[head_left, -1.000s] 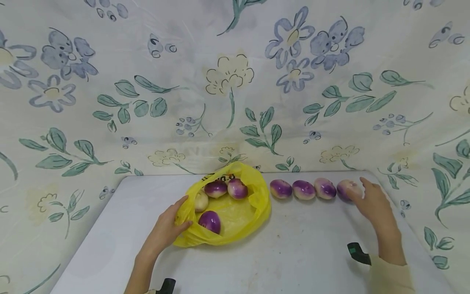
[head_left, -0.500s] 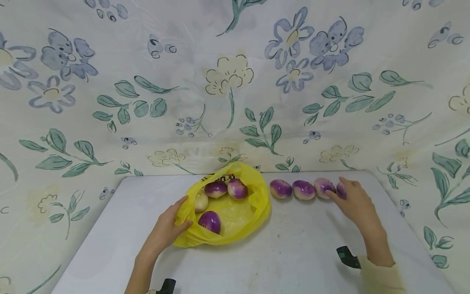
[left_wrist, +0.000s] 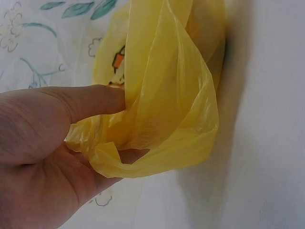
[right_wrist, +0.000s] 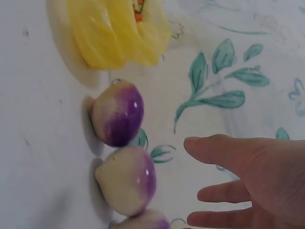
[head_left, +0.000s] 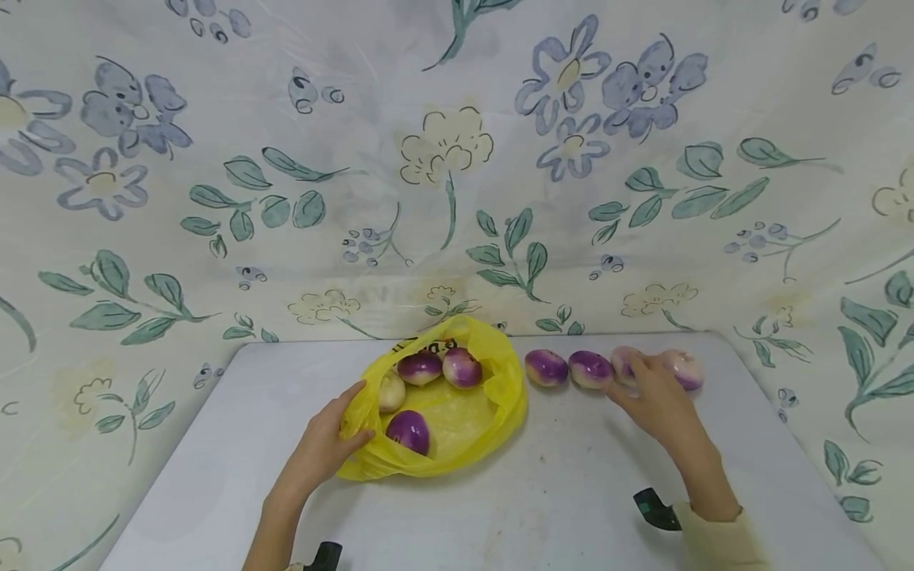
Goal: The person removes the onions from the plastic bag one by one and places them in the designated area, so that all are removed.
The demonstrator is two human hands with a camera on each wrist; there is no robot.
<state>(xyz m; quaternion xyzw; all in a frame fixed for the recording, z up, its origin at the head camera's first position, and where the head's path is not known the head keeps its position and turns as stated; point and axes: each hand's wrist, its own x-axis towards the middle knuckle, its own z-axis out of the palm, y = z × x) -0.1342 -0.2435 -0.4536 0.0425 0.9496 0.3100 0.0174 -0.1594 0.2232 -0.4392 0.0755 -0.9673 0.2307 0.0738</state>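
Nearest: black wrist piece [head_left: 327, 555], cut off at the bottom edge. Left hand [head_left: 317, 448]: grip pinching the rim of the yellow bag [head_left: 457, 448], same as a second ago; fingertips partly lost behind plastic. Right hand [head_left: 660, 404] has slid leftward along the row, from the fourth bulb [head_left: 687, 371] to the third bulb [head_left: 623, 361]; grip released, nothing held. All four row bulbs remain on the tabletop [head_left: 571, 500], right of the bag. Third half-covered; contact uncertain. Inside the bag, pale bulb [head_left: 391, 392] partly hidden.
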